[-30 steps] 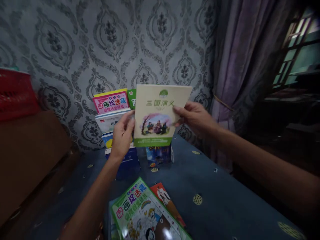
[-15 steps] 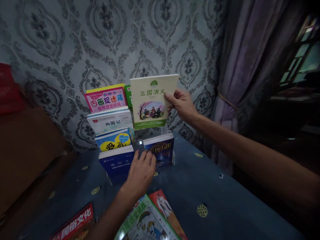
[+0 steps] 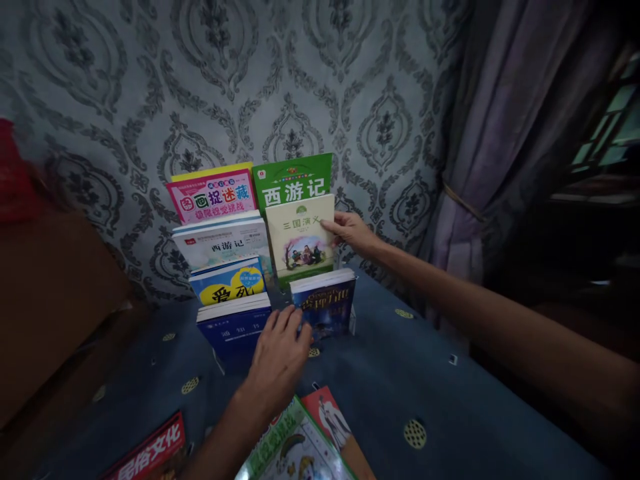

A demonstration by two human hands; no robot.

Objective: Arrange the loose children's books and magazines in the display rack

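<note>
My right hand (image 3: 353, 233) pinches the right edge of a cream book (image 3: 300, 241) with a green strip along its bottom and a picture of figures under a pink tree. The book stands upright in front of a green book (image 3: 295, 175) and behind a dark blue book with gold lettering (image 3: 325, 305). My left hand (image 3: 283, 343) is palm down with fingers stretched forward, between the dark blue book and a blue book (image 3: 235, 333) in the left column. Its fingertips are partly hidden, and I cannot tell whether they touch the stand.
Behind the blue book rise a yellow-and-blue book (image 3: 230, 281), a pale book (image 3: 225, 243) and a pink book (image 3: 215, 197). Nearer lie a red book (image 3: 150, 450), a green-edged book (image 3: 300, 447) and an orange book (image 3: 333, 420). A cardboard box (image 3: 55, 307) stands left.
My right hand has lowered the cream book into the right column, uncovering the green book behind it. My left hand has stayed nearly in place. The view has shifted slightly.
</note>
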